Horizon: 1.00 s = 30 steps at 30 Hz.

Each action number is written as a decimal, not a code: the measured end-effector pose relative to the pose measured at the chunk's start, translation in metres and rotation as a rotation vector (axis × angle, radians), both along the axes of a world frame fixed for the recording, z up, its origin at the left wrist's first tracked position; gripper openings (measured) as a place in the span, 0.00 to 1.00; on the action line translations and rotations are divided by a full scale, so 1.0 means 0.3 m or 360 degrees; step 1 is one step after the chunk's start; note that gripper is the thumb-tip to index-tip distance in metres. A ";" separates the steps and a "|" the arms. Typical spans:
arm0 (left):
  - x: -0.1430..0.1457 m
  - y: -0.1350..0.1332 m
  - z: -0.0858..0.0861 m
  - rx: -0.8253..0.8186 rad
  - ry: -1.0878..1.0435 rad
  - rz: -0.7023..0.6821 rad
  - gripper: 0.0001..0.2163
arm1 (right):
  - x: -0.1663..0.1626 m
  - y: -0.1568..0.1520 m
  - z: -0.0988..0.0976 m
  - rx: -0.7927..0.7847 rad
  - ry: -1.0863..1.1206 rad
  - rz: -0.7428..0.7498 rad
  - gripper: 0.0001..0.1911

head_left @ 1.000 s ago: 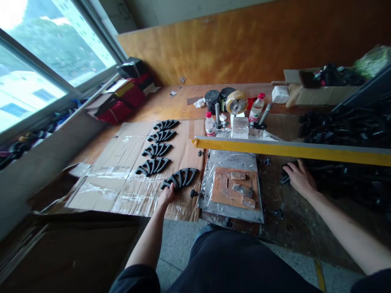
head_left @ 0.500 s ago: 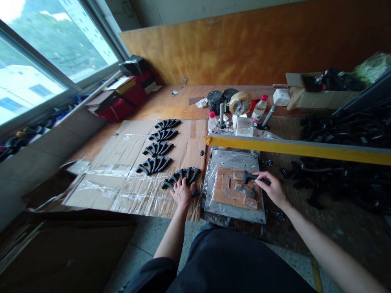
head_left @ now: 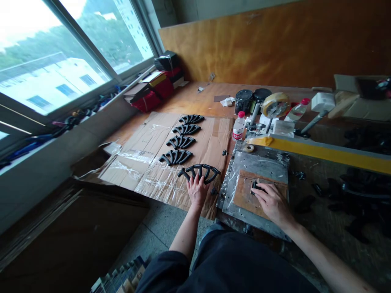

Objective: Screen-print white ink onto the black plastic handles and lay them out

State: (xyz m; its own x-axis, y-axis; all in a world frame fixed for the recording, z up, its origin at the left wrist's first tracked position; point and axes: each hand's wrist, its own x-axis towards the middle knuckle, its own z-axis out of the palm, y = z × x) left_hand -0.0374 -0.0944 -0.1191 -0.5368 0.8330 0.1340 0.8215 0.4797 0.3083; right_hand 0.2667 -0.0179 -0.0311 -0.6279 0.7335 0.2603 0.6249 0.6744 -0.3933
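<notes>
My left hand (head_left: 197,190) rests at the near side of a fanned row of black curved plastic parts (head_left: 214,173), its outstretched fingers touching them. Beyond it, several similar fanned groups of black parts (head_left: 176,157) lie in a column on the flattened cardboard (head_left: 137,143). Over the wooden board (head_left: 241,195), my right hand (head_left: 275,205) is closed around a black handle-like part (head_left: 254,187); one end shows past the fingertips, and the hand hides the rest. That board lies on a grey metal plate (head_left: 227,208).
A yellow-edged bar (head_left: 330,154) crosses above the bench behind the plate. Near it stand a red-capped bottle (head_left: 238,127), a tape roll (head_left: 276,105) and black tins (head_left: 243,101). Dark parts (head_left: 360,195) are heaped at right. Red boxes (head_left: 146,101) sit by the window.
The view has swung right-to-left, shifting the scene rightward. My right hand has brought the black part lower over the board and turned it. My left hand stays at the nearest fanned row.
</notes>
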 end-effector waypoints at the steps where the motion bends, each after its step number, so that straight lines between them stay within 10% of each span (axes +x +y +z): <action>1: -0.007 -0.012 0.006 0.0049 0.0004 -0.0027 0.20 | -0.043 -0.006 0.004 -0.0076 0.0100 0.0075 0.15; 12: -0.025 -0.084 0.146 0.0318 -0.0118 -0.0195 0.20 | -0.500 -0.038 -0.046 -0.0400 0.0172 0.0467 0.12; 22: -0.116 -0.129 0.136 0.0314 -0.0021 -0.0097 0.19 | -0.586 -0.047 -0.101 -0.0346 0.0099 0.0623 0.19; 30: -0.483 -0.172 0.026 -0.0173 -0.0089 -0.0059 0.22 | -0.466 -0.043 -0.130 -0.0374 0.0138 0.0716 0.15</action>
State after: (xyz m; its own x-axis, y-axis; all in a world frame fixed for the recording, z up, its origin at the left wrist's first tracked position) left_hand -0.1822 -0.1459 -0.1112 -0.5097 0.8603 0.0124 0.8221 0.4827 0.3018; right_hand 0.1270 -0.0309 -0.0702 -0.8781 0.4408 0.1861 0.2516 0.7562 -0.6041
